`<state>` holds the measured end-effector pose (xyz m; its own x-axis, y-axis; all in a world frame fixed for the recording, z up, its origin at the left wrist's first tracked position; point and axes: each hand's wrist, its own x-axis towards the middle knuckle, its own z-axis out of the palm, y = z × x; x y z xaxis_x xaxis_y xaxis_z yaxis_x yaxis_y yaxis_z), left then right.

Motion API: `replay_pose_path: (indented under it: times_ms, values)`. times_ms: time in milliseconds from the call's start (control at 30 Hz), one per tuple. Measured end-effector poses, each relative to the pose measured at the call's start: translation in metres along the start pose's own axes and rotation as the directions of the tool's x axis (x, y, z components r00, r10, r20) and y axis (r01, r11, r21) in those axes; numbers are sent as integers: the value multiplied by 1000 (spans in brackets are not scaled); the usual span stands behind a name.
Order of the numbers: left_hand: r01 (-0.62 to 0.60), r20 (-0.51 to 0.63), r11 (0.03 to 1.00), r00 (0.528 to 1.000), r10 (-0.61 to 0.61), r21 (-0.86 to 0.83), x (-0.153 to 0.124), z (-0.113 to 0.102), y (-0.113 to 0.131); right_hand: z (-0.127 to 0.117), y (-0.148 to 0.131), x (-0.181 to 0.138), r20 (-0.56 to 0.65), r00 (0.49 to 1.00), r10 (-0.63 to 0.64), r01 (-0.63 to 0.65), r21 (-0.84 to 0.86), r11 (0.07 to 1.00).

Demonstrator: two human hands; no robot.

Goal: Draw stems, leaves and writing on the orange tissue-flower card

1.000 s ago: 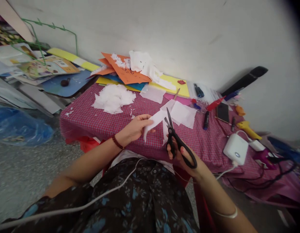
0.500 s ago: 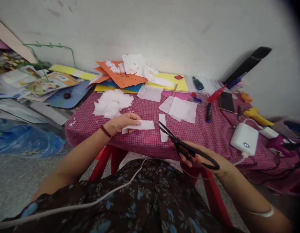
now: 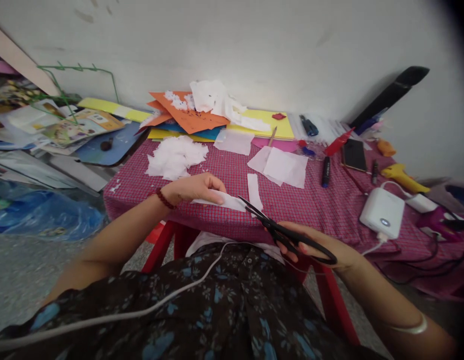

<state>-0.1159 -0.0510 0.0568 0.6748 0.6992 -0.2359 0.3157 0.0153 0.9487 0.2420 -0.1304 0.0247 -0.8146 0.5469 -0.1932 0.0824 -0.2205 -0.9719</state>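
Note:
Pinched between the thumb and fingers of my left hand [image 3: 200, 190] is a white paper strip [image 3: 234, 202], its free end pointing right. My right hand [image 3: 297, 240] has its fingers through the handles of black scissors [image 3: 271, 224]. The scissor blades are parted, with their tips at the right end of the strip; whether they touch the paper I cannot tell. Just behind the tips, a second narrow piece of white paper [image 3: 254, 190] lies on the checked tablecloth [image 3: 224, 175]. A heap of white paper pieces [image 3: 176, 156] sits behind my left hand.
White paper squares [image 3: 286, 167] lie farther back, near a pencil [image 3: 273, 136]. Orange sheets [image 3: 194, 118] are stacked by the wall. To the right are a black marker [image 3: 325, 172], a white power bank [image 3: 382, 212] with cables and a yellow glue gun [image 3: 404, 178].
My left hand has turned and brought the paper strip toward the scissors. The blades now meet the strip's right end, where a gap showed before. The scissors have shifted slightly left.

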Motion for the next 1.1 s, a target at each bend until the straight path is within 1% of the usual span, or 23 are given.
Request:
replay_pose_path:
  times_ms: [100, 200, 333, 500, 567, 600, 633, 667, 700, 733, 767, 800, 833, 867, 900, 933, 967, 1000, 1067, 1100]
  values:
    - [-52, 38, 985, 998, 47, 166, 0, 5, 9, 3, -1, 3, 29, 999, 24, -25, 34, 999]
    - [-83, 84, 960, 995, 63, 266, 1, 11, 16, 5, -2, 6, 37, 998, 49, -50, 26, 998]
    - [-89, 74, 946, 995, 69, 313, 2, 19, 21, 7, 4, 7, 58, 998, 39, -40, 26, 999]
    - [-85, 69, 942, 995, 66, 323, 5, 20, 22, 14, 20, 5, 12, 999, 38, -39, 124, 992]
    - [-113, 41, 933, 994, 106, 342, 3, 18, 24, 18, 25, 4, -22, 999, 46, -42, 142, 989]
    - [-144, -13, 925, 987, 159, 351, 1, 18, 27, 20, 26, 4, -45, 998, 41, -34, 150, 988]
    - [-179, -106, 916, 967, 231, 359, -3, 18, 29, 22, 28, 4, -69, 997, 30, -19, 158, 987]
    - [-211, -237, 905, 920, 311, 369, -8, 20, 32, 23, 29, 4, -91, 996, 15, 1, 169, 986]
    - [-228, -388, 898, 841, 376, 377, -14, 23, 33, 23, 29, 4, -111, 994, -3, 24, 184, 983]
    - [-227, -535, 899, 738, 410, 375, -20, 28, 34, 24, 30, 5, -127, 992, -22, 47, 198, 979]
    - [-215, -655, 911, 639, 403, 352, -26, 36, 32, 24, 30, 6, -142, 989, -41, 70, 211, 975]
    - [-201, -730, 933, 581, 359, 299, -31, 44, 28, 24, 30, 7, -155, 986, -54, 89, 224, 971]
    - [-203, -757, 956, 585, 292, 212, -34, 54, 21, 25, 30, 8, -166, 984, -65, 104, 235, 966]
    - [-211, -706, 973, 675, 214, 93, -35, 64, 13, 26, 29, 10, -176, 982, -73, 116, 247, 962]
    - [-188, -572, 980, 811, 120, -61, -34, 73, 4, 27, 29, 11, -181, 981, -74, 120, 260, 958]
    - [-150, -439, 958, 898, 28, -244, -31, 81, -4, 29, 28, 13, -180, 981, -69, 118, 275, 954]
    - [-114, -356, 913, 934, -35, -391, -27, 87, -13, 30, 28, 14, -177, 982, -63, 113, 291, 950]
    - [-101, -314, 869, 947, -65, -485, -22, 91, -20, 32, 27, 15, -174, 983, -55, 107, 307, 946]
    - [-75, -218, 791, 973, -76, -608, -13, 95, -28, 36, 27, 16, -172, 984, -44, 103, 351, 931]
    - [-41, -142, 766, 988, -67, -642, -8, 96, -29, 37, 26, 15, -168, 985, -43, 105, 379, 919]
